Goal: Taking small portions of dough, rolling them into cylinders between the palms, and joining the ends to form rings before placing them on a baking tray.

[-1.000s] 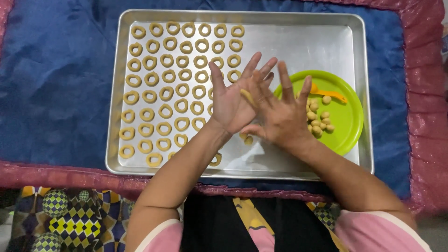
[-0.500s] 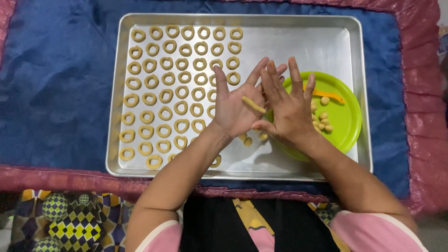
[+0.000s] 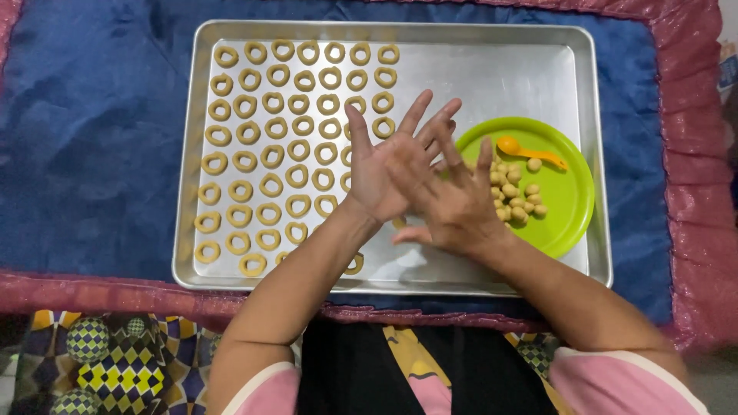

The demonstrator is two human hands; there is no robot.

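Observation:
Over the middle of a silver baking tray (image 3: 477, 73), my left hand (image 3: 374, 175) lies palm up with its fingers spread. My right hand (image 3: 455, 206) lies flat across it, fingers also spread. A thin roll of yellow dough is pressed between the two palms and is almost wholly hidden now. Several rows of small dough rings (image 3: 269, 146) fill the left half of the tray. To the right of my hands, a green plate (image 3: 565, 219) on the tray holds several small dough balls (image 3: 513, 196) and an orange spoon (image 3: 529, 151).
The tray rests on a blue cloth (image 3: 92, 138) with a pink ruffled border (image 3: 692, 200). Bare metal shows at the tray's top right and along its near edge. A patterned fabric (image 3: 100, 357) lies at the lower left, by my lap.
My right hand has slid back toward me across the left palm. The dough roll, visible between the palms earlier, is now covered.

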